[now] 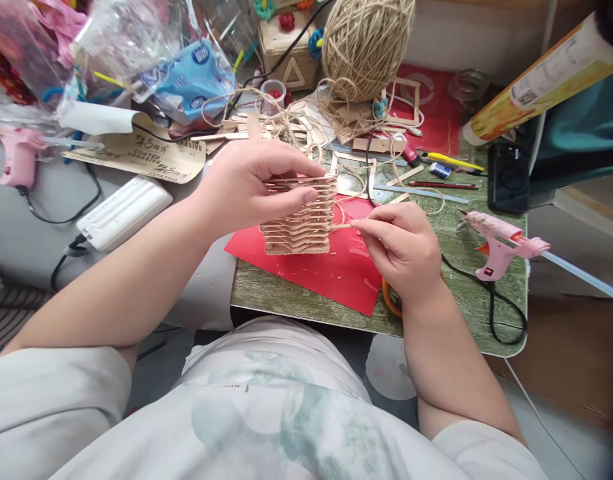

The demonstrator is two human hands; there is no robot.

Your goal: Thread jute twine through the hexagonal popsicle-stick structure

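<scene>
A small box built from stacked wooden craft sticks (299, 230) is held up over a red sheet (346, 273). Its layered slats and a rope-like strip along the lower edge face me. My left hand (266, 180) is closed on the box, with the thumb on the near side and the fingers over the top. At the box's right side, my right hand (399, 243) pinches the end of a thin, light wooden stick (342, 226). The stick's other end meets the slats; whether it is glued there I cannot tell.
A pink glue gun (503, 243) lies at the right table edge, its cord hanging in a loop. Another glue gun (21, 153) is far left, by a white power strip (126, 212). Behind are a twine ball (369, 43), loose sticks, a phone (509, 175) and a yellow cutter (451, 162).
</scene>
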